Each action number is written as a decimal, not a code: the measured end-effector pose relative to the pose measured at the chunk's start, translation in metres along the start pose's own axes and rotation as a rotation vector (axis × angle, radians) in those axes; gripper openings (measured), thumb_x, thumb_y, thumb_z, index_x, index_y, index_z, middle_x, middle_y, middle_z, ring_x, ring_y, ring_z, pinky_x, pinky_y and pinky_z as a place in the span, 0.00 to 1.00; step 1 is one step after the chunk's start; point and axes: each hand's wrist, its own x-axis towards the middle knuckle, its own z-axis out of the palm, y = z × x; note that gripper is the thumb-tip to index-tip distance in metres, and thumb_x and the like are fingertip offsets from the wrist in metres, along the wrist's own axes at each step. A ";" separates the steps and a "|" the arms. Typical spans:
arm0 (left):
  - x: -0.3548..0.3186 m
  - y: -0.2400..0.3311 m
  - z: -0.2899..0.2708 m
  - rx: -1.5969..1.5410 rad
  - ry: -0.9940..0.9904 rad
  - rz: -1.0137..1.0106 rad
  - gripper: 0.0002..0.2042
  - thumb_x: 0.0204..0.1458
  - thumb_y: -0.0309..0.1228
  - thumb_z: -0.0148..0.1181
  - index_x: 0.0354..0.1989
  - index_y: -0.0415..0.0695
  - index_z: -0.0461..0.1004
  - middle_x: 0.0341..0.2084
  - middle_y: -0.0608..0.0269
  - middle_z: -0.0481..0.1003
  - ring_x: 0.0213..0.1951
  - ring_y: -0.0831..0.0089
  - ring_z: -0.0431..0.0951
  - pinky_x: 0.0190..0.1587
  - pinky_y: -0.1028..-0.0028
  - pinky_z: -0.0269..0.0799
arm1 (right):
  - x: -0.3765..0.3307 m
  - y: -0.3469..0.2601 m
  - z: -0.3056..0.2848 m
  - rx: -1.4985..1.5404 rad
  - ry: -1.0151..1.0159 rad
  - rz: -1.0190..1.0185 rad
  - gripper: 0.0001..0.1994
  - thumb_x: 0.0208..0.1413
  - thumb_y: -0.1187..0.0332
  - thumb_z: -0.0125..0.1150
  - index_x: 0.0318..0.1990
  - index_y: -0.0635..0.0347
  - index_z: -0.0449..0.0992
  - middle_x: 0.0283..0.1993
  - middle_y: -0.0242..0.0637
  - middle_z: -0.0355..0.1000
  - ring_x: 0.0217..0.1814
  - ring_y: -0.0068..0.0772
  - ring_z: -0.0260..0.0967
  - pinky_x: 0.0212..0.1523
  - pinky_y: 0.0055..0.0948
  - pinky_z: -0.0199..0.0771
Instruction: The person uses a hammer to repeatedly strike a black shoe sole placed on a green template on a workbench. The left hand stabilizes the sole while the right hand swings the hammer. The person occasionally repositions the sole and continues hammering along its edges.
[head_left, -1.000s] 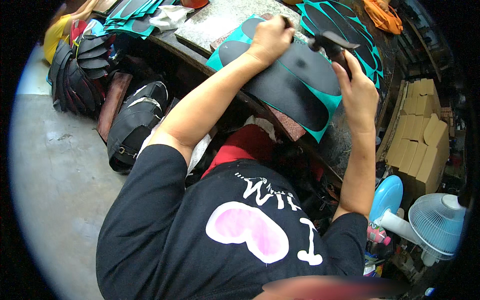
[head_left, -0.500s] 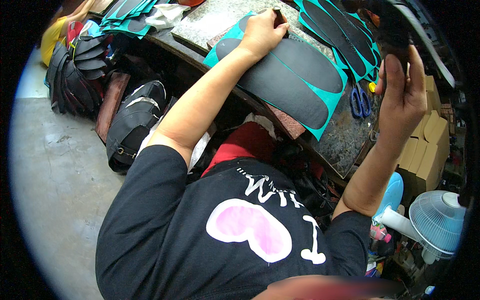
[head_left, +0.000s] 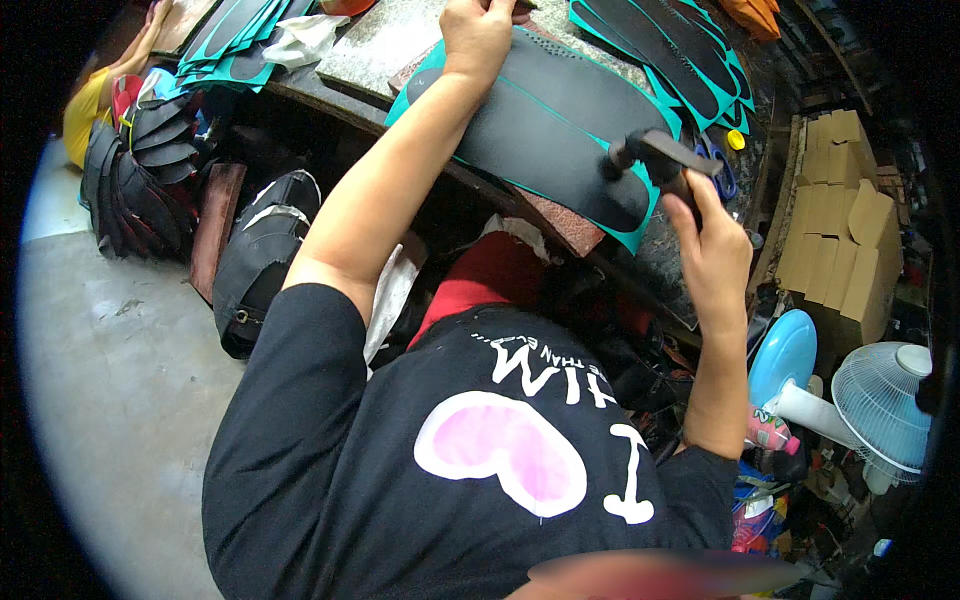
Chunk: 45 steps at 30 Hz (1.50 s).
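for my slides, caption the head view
Right hand grips a dark hammer over a teal sheet with black ovals; left hand at its far edge.

Pale Light Is Falling on the Left, Gloom Is Filling the Right

Brightness is whitening the floor (head_left: 110, 350) and glaring off the stone slab (head_left: 385, 45). A soft sheen is lying across the black sheet (head_left: 570, 125). Deep shadow is hiding what is beneath the table (head_left: 670, 265). The hammer (head_left: 668, 158) is showing blur at its head. Fisheye distortion is bending edges toward the blackened rim.
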 end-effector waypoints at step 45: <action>-0.068 0.050 0.004 0.823 -0.314 0.489 0.06 0.53 0.29 0.60 0.36 0.41 0.73 0.29 0.49 0.78 0.32 0.52 0.80 0.35 0.64 0.76 | 0.066 -0.047 0.017 0.214 0.162 -0.079 0.19 0.60 0.53 0.58 0.54 0.52 0.73 0.40 0.47 0.77 0.40 0.52 0.76 0.38 0.36 0.76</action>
